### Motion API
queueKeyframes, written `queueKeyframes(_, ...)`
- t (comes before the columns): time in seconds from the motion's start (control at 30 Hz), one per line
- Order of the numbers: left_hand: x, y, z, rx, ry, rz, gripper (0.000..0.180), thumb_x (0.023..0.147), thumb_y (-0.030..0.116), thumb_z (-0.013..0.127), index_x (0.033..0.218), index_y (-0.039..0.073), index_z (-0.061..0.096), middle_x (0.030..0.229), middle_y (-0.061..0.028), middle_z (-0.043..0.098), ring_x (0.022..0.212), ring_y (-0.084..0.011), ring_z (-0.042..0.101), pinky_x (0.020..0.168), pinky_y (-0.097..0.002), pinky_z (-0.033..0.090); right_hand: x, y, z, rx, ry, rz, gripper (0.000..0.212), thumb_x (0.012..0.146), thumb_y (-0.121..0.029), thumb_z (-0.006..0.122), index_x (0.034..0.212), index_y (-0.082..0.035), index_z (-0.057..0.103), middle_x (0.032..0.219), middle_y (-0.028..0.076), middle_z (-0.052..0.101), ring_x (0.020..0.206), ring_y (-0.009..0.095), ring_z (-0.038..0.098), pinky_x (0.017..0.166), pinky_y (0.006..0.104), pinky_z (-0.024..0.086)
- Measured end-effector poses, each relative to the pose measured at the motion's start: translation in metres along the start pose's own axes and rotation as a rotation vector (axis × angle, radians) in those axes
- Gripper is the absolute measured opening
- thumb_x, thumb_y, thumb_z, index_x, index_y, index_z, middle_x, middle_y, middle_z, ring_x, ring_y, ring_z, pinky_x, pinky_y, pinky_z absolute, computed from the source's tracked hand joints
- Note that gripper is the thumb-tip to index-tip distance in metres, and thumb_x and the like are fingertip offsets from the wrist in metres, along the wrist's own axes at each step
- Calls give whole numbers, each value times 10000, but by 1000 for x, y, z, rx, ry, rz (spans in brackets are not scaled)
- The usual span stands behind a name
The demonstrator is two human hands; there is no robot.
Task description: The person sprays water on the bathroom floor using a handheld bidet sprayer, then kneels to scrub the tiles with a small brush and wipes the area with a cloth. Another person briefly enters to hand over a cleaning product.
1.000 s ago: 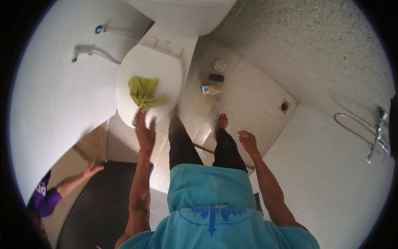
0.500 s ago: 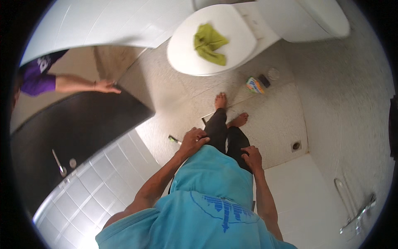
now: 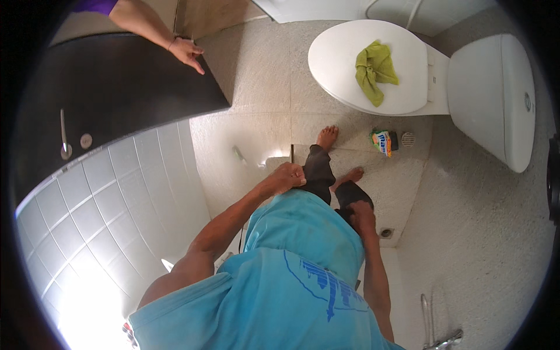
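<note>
The crumpled yellow-green cleaning cloth (image 3: 375,69) lies untouched on the closed white plastic lid of the toilet (image 3: 350,87), in the upper middle of the view and well apart from both hands. A second ago the left hand was stretched up to the edge of that lid, just below the cloth; half a second ago it had already dropped back toward the body. Now the left hand (image 3: 285,177) rests loosely curled against the black trouser leg at the thigh, holding nothing, and the right hand (image 3: 362,216) lies on the other leg, fingers bent, also empty as far as can be seen. The view has swung too, so the toilet now sits to the upper right. So the cloth has been left on the lid and the person has stepped back from it, both hands free

On the floor between the bare feet and the toilet base stands a small green and yellow scouring-pad packet (image 3: 382,142), just beside a round metal floor drain (image 3: 408,139). The floor (image 3: 262,76) is pale speckled tile; a white tiled wall (image 3: 116,198) curves along the left, and a dark door panel (image 3: 116,81) lies above it, where another person's hand (image 3: 186,51) rests at its edge
</note>
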State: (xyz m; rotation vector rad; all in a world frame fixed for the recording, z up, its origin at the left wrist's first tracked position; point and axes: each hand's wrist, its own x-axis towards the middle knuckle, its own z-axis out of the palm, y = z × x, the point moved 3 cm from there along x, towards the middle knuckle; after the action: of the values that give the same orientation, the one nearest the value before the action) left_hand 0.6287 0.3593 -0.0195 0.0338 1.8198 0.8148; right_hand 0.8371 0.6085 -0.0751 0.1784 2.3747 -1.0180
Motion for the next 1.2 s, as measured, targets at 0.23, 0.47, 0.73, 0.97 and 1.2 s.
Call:
queueKeyframes(0.23,-66,-10,55,-123,65,29,186,852,169,698,810,-3,639,730,-82,624,702,-160,563,626,-352,457,-29,-11,17,5,-344,-164,203,789,-157,649,945,-99,765,969,120,650,986,315,609,838,419,517)
queueKeyframes(0.47,-137,-39,131,-314,222,-73,156,859,163,680,812,20,637,732,-51,613,693,-142,540,638,-334,452,-70,18,-8,32,-384,-455,26,771,-69,650,790,-62,666,849,92,583,862,283,572,733,400,490)
queueKeyframes(0.73,-142,-92,199,-327,184,-110,112,812,125,710,841,21,681,762,-114,669,750,-223,646,672,-378,493,-79,-2,-18,-29,-405,-474,51,727,-44,663,763,-73,643,825,89,551,862,287,570,754,405,496)
queueKeyframes(0.97,-161,-149,236,-394,-22,-137,138,829,169,700,870,38,683,791,-88,684,779,-209,640,717,-377,494,-34,88,-5,121,-95,45,54,841,-73,636,867,-31,660,867,114,649,794,232,628,760,368,509)
queueKeyframes(1.2,-160,-164,249,-500,-154,-254,91,841,108,743,825,35,692,710,-69,665,674,-168,604,641,-335,493,33,266,0,-168,-47,503,216,1003,-174,549,1043,8,657,946,125,683,881,238,647,777,382,497)
